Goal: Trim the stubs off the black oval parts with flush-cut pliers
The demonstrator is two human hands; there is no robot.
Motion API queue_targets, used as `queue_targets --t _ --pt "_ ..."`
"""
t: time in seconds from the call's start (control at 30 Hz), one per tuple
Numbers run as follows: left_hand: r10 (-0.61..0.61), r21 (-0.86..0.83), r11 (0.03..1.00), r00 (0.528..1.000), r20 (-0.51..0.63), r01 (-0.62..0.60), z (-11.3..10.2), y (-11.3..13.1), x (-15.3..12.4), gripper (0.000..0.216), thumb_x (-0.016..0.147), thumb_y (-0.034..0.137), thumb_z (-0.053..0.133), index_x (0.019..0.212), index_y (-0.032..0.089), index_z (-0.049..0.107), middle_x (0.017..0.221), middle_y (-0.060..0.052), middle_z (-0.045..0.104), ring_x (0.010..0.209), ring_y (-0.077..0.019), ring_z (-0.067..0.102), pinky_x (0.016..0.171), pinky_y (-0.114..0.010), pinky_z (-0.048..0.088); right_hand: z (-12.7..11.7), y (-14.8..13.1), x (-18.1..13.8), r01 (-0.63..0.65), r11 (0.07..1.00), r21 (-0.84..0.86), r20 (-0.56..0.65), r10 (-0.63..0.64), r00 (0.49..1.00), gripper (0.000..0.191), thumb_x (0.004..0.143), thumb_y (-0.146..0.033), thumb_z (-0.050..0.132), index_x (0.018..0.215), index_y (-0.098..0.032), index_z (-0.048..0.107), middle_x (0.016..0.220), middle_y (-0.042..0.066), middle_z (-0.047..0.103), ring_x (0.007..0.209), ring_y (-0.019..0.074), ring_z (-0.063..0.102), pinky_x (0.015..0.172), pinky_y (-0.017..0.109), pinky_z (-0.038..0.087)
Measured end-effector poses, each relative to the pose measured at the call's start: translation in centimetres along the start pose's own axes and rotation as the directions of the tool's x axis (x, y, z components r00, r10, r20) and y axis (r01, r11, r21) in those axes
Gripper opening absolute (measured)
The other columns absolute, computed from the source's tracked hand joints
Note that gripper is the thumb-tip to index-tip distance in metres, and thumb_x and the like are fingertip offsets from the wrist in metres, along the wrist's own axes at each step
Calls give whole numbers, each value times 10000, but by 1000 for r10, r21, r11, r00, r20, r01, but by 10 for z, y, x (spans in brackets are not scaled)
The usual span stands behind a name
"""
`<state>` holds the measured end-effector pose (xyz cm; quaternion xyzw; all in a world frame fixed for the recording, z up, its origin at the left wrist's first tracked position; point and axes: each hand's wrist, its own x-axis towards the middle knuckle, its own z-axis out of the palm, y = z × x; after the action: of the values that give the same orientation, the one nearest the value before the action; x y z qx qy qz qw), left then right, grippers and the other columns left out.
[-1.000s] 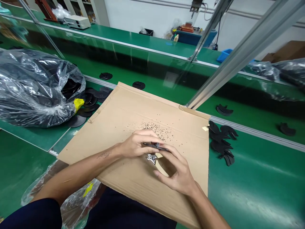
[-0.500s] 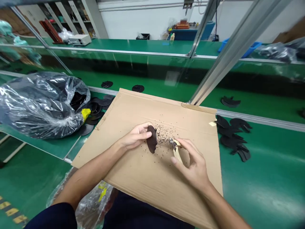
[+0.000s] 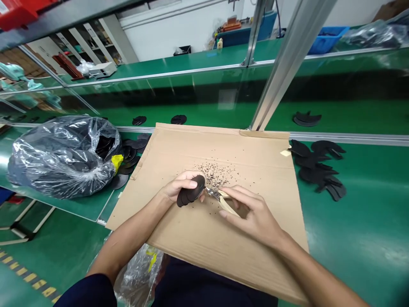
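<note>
Two hands (image 3: 182, 185) (image 3: 252, 211) curl over cardboard (image 3: 198, 238), left pinching black part (image 3: 192, 192), right holding pliers (image 3: 218, 196).

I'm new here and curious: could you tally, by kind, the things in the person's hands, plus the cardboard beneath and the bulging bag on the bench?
Black part, in the left hand: 1
Cream-handled pliers, in the right hand: 1
Cardboard sheet: 1
Bulging clear bag: 1
Total: 4

Head-worn view, forward and down

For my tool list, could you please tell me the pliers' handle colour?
The pliers' handles are pale cream, seen best in the head view.
</note>
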<state>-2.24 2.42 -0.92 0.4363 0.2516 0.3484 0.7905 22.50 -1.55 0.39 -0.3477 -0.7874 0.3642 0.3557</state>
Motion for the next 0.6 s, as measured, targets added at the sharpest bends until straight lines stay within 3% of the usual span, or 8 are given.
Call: queue_targets --t 0.3,0.43,0.6 --pt "-18 15 1000 999 34 18 1 2 -1 417 674 492 807 758 152 582 554 16 544 530 -152 578 605 -332 555 1 0 0 12 1000 29 23 -13 1000 431 955 -369 663 1376 -277 648 919 33 688 694 161 550 630 307 490" --pt "-45 -3 999 999 -4 45 3 3 -2 442 623 488 836 747 139 595 620 -7 607 498 -133 559 592 -332 553 0 0 0 23 1000 21 38 -24 999 429 962 -369 652 1381 -278 643 933 41 691 702 160 556 617 297 479" --pt "-59 -10 998 998 -2 59 4 4 -4 444 617 479 853 737 124 614 622 -25 629 505 -146 594 547 -270 500 0 0 0 4 1000 27 55 -5 998 408 948 -349 673 1343 -249 672 914 47 693 748 171 587 646 298 480"
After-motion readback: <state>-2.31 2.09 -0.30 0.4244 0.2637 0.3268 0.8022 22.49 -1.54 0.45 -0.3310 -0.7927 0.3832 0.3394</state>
